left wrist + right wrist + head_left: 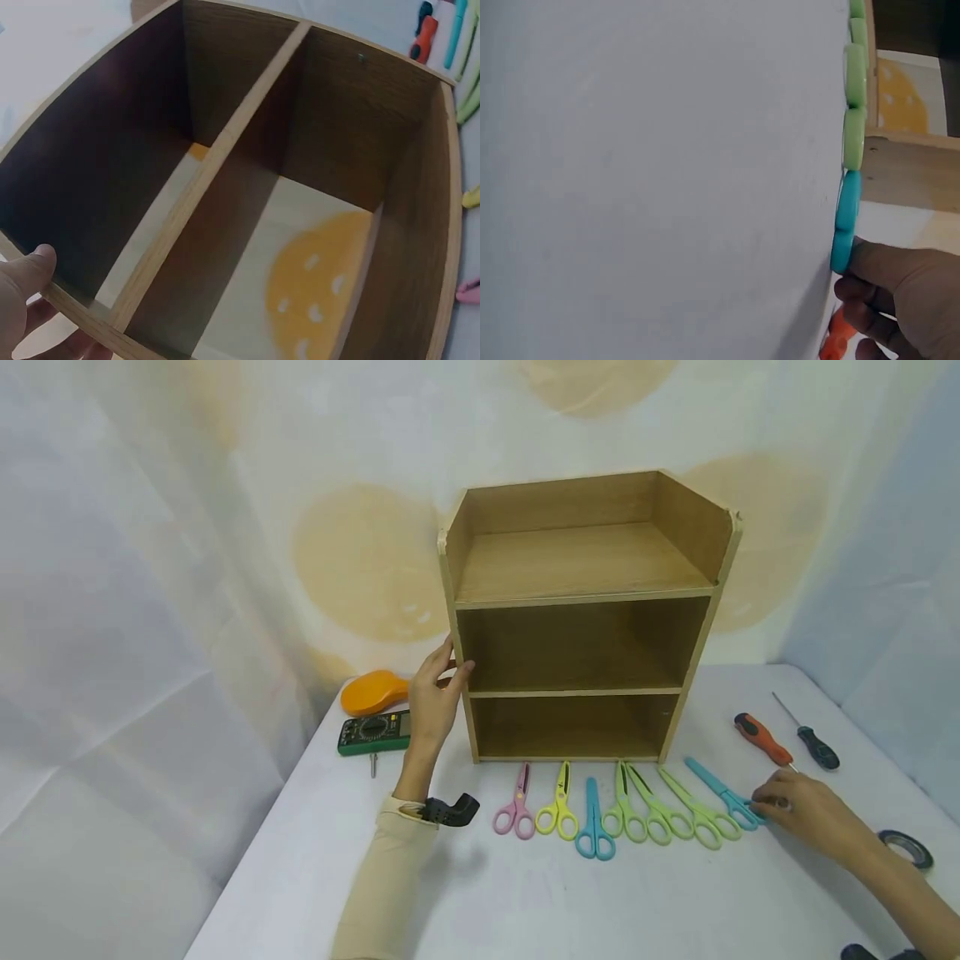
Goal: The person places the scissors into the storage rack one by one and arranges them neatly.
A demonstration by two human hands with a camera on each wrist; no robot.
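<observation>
A wooden shelf unit [573,693] stands upright at the back of the table. My left hand [433,702] grips its left side panel, thumb at the front edge and fingers around the outside; the left wrist view shows the thumb [34,270] on that edge. Far right in a row of scissors lies a blue pair [720,787]. My right hand [806,810] pinches its handle, and in the right wrist view thumb and fingers meet the blue loop [842,251]. Beside it lie light green scissors [701,814].
More scissors lie before the shelf: pink [519,806], yellow [558,806] and a second blue pair [593,822]. At left are a multimeter [373,732], an orange paddle-shaped thing [375,692] and a small metal piece [373,765]. Right: orange screwdriver [763,739], dark screwdriver [816,747], black tape roll [921,858].
</observation>
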